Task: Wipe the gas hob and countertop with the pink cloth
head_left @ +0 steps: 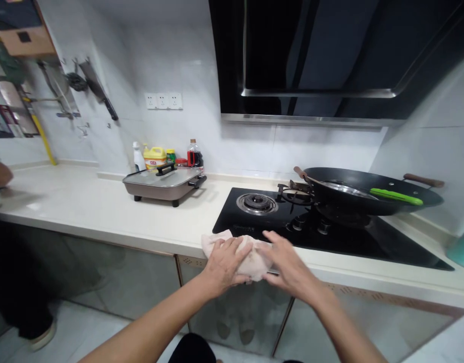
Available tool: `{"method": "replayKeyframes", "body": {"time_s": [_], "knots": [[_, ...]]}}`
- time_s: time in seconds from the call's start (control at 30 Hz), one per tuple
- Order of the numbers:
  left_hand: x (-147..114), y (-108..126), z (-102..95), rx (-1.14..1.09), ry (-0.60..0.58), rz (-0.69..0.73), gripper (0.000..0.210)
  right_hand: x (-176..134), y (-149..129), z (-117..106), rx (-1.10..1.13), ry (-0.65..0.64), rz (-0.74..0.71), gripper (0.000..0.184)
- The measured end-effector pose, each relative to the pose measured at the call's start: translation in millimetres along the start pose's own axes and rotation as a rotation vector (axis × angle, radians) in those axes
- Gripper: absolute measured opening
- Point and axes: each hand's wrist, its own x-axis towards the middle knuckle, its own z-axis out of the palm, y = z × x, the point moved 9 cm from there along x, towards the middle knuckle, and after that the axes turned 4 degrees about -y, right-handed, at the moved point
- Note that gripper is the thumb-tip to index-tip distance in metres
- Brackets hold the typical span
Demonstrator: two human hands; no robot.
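A pale pinkish-white cloth (pixel 254 262) lies bunched over the counter's front edge, just before the gas stove (pixel 232 214). My left hand (pixel 224 264) rests on top of it, fingers pressed over the folds. At the cloth's right end is my right hand (pixel 287 264), its thumb and fingers apart; whether its fingertips touch the cloth I cannot tell. The left burner (pixel 257 203) has no pan support on it.
A black wok (pixel 353 201) with a green-handled utensil (pixel 396 195) sits over the right burner. A lidded electric pan (pixel 160 187) stands left of the stove, before several bottles. The range hood (pixel 311 60) hangs above. Another person (pixel 20 282) stands at far left.
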Motion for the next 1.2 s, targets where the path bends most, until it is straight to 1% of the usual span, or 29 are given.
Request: {"method": "replayKeyframes", "body": {"time_s": [0.07,0.1,0.13,0.17,0.23,0.27,0.3,0.33,0.4,0.5,0.57,0.63,0.67,0.73,0.8,0.87,0.93,1.0,1.07,1.1,1.2], "knots": [[3.0,5.6,0.4,0.061,-0.032,-0.063,0.08,-16.4,42.2,-29.3,-0.014,0.082,0.125,0.048],[5.6,9.9,1.9,0.077,-0.051,-0.099,0.077,-22.4,63.0,-36.8,-0.021,0.114,0.19,0.04],[9.3,15.7,4.8,0.086,-0.072,-0.128,0.077,-27.1,81.7,-39.5,-0.032,0.141,0.251,0.035],[14.2,23.2,9.3,0.091,-0.094,-0.144,0.078,-30.5,97.3,-38.0,-0.044,0.16,0.299,0.032],[27.4,44.2,22.5,0.105,-0.135,-0.13,0.076,-34.0,117.6,-24.1,-0.068,0.159,0.35,0.032],[35.3,56.8,30.4,0.123,-0.146,-0.105,0.072,-35.3,123.4,-14.5,-0.077,0.145,0.357,0.033],[43.7,70.2,38.0,0.151,-0.142,-0.073,0.063,-37.0,128.0,-4.9,-0.081,0.126,0.36,0.035],[52.1,82.6,43.9,0.187,-0.115,-0.052,0.054,-39.7,132.6,2.9,-0.08,0.116,0.367,0.037],[67.3,106.9,52.1,0.267,-0.024,-0.009,0.042,-48.3,145.0,11.8,-0.056,0.121,0.399,0.042],[79.9,135.4,57.6,0.365,0.095,0.062,0.036,-64.2,171.5,16.2,0.053,0.131,0.478,0.048],[79.3,143.9,56.4,0.392,0.142,0.11,0.039,-72.6,188.5,19.9,0.133,0.103,0.527,0.052],[71.8,141.3,53.1,0.364,0.168,0.151,0.041,-78.5,201.1,25.4,0.172,0.053,0.566,0.056],[66.0,135.5,51.6,0.337,0.172,0.164,0.042,-80.6,205.6,28.8,0.175,0.024,0.58,0.058],[51.6,115.8,50.1,0.291,0.157,0.16,0.043,-83.8,211.3,35.0,0.16,-0.027,0.592,0.058],[34.4,87.2,51.4,0.272,0.112,0.119,0.045,-86.2,213.3,38.4,0.146,-0.047,0.588,0.055],[13.7,52.5,53.1,0.266,0.061,0.061,0.045,-87.4,211.9,39.2,0.147,-0.043,0.571,0.052],[-10.7,13.3,51.8,0.253,0.038,0.005,0.044,-87.3,207.5,38.1,0.152,-0.038,0.557,0.05],[-39.1,-30.4,45.1,0.243,0.053,-0.046,0.045,-85.2,199.2,36.6,0.166,-0.048,0.534,0.049],[-70.9,-78.1,34.5,0.257,0.07,-0.097,0.053,-82.0,189.2,33.0,0.182,-0.053,0.516,0.05],[-87.1,-103.0,29.2,0.266,0.056,-0.127,0.058,-80.4,184.3,31.1,0.19,-0.058,0.513,0.05],[-134.1,-182.1,4.9,0.332,0.004,-0.328,0.06,-76.4,172.5,26.9,0.206,-0.083,0.519,0.051]]}}
